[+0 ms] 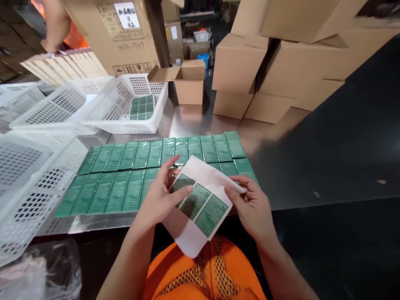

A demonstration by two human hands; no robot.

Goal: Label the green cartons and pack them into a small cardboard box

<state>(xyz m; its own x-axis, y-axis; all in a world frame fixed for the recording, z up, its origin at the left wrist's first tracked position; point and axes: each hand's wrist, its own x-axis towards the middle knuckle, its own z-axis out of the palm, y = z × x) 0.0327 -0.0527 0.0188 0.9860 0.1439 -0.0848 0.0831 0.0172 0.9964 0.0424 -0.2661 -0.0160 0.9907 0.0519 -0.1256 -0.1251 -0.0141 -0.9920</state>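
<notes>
My left hand (161, 196) and my right hand (253, 204) together hold a white sheet (195, 237) that carries three green labels (200, 204) side by side. The left thumb presses on the leftmost label; the right fingers pinch the sheet's upper right edge. Behind the sheet, two rows of several green shrink-wrapped boxes (125, 175) lie flat on the shiny metal table (200, 121).
White perforated baskets (37, 183) crowd the left; one basket (134, 104) holds a few green boxes. Cardboard cartons (275, 62) stack at the back and right, a small open carton (187, 81) in the middle. Another person's arm (54, 25) reaches in at top left. A dark surface (337, 137) spreads right.
</notes>
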